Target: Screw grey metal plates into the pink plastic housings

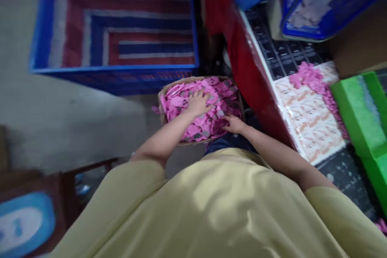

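A brown basket (163,92) full of small pink flat pieces (217,92) rests in front of my lap. My left hand (198,104) lies palm down on top of the pink pile, fingers spread. At the near right edge of the basket my right hand (232,123) presses into the pieces, fingers stretched forward and partly buried among them. Motion blur softens the picture, and I cannot tell whether either hand has pieces in its grip.
A blue crate (115,68) with red, white and blue layers stands on the floor beyond the basket. To the right is a red-edged table (250,68) carrying printed sheets, a loose pink pile (311,78), a green box (363,117) and blue trays (320,8).
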Demonstrator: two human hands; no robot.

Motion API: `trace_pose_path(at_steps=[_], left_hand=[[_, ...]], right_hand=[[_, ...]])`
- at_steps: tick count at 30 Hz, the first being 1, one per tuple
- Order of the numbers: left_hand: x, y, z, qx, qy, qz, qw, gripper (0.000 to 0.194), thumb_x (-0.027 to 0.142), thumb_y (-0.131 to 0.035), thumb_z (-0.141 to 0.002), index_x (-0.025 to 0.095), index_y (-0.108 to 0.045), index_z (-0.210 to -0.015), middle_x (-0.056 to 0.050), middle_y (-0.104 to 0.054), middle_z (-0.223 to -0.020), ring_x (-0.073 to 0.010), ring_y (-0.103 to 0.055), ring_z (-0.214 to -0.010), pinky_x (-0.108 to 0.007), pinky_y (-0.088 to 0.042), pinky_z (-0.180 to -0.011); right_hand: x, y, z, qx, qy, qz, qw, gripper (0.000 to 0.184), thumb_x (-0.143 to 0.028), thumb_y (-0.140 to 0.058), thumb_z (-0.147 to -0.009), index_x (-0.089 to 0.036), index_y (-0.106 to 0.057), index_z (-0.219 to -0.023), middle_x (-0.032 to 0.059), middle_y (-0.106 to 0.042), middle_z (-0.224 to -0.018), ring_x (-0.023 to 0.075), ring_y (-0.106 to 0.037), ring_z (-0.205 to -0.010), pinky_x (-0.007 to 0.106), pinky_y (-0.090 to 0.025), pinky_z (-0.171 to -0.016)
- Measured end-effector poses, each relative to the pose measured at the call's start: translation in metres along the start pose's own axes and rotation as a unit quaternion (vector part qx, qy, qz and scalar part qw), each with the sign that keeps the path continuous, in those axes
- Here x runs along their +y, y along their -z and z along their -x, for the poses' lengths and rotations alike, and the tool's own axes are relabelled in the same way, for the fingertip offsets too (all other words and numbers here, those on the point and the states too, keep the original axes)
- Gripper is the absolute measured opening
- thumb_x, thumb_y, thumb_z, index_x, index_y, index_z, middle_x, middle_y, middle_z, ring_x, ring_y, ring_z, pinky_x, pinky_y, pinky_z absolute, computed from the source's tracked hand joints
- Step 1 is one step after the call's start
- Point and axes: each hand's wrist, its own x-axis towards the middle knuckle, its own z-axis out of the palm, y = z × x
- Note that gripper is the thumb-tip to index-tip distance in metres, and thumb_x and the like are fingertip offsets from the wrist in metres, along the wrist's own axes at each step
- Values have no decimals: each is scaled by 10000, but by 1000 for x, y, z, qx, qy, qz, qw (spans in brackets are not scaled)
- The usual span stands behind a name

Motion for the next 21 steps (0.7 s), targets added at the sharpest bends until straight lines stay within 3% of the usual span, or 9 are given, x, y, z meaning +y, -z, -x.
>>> trace_pose_path(at_steps=[3,5,8,11,14,16,18,20,21], left_hand=[[8,10,-5,-19,-47,-75,996,579,388,-547,-998,111,-476,-1501,-202,-322,-1635,-399,-245,-1530,-631,-224,-1214],[14,14,-14,-38,-78,-124,988,552,298,-535,-987,19,-502,-1462,-254,-496,-1508,-391,-415,-1450,-567,-358,-1169],[22,17,-20,-29,-128,-193,972,478,257,-459,-987,4,-609,-1363,-263,-652,-1320,-403,-564,-1319,-544,-433,-1109],[21,20,-10,0,-171,-241,955,499,284,-381,-996,21,-652,-1322,-243,-688,-1269,-395,-589,-1292,-526,-420,-1122],[10,17,7,22,-198,-269,942,525,287,-333,-976,43,-678,-1287,-229,-698,-1256,-395,-626,-1231,-542,-443,-1090],[1,9,15,15,-216,-278,936,529,300,-340,-957,62,-690,-1273,-225,-692,-1262,-377,-657,-1174,-525,-481,-1045],[-7,-1,18,4,-229,-304,925,564,366,-356,-945,69,-672,-1306,-225,-654,-1324,-372,-630,-1217,-505,-487,-1042],[-11,-10,19,0,-228,-329,917,592,413,-356,-950,82,-649,-1343,-213,-627,-1364,-358,-598,-1264,-480,-474,-1062],[-12,-12,18,2,-223,-338,915,594,421,-347,-958,94,-639,-1359,-202,-626,-1368,-348,-596,-1267,-468,-468,-1070]], right_hand=[[-16,3,12,1,1,-15,1000,410,-417,-620,-954,-175,-590,-1284,104,-604,-1309,222,-623,-1144,451,-566,-968],[-27,12,20,2,3,-27,1000,362,-417,-597,-968,-205,-609,-1261,100,-602,-1322,208,-619,-1143,430,-562,-979],[-39,35,42,-8,32,-48,998,361,-419,-601,-965,-200,-614,-1252,93,-609,-1308,212,-622,-1136,426,-565,-970],[-45,64,90,8,86,-69,994,346,-414,-626,-952,-209,-635,-1230,91,-627,-1306,212,-631,-1154,415,-558,-995],[-37,100,163,75,150,-90,982,392,-358,-703,-903,-210,-647,-1261,79,-636,-1388,187,-621,-1246,301,-494,-1101],[-16,131,217,172,156,-101,967,389,-327,-618,-961,-175,-618,-1319,89,-670,-1339,146,-640,-1214,263,-502,-1076],[18,167,269,382,106,-71,916,339,-358,-657,-926,-163,-695,-1201,74,-738,-1191,154,-704,-1049,302,-562,-987],[61,205,313,511,-74,-36,856,341,-357,-616,-949,-179,-687,-1230,67,-742,-1157,168,-706,-1018,361,-573,-978],[85,222,332,561,-178,-15,808,351,-352,-605,-954,-171,-680,-1245,81,-740,-1148,182,-702,-1020,378,-569,-976]])
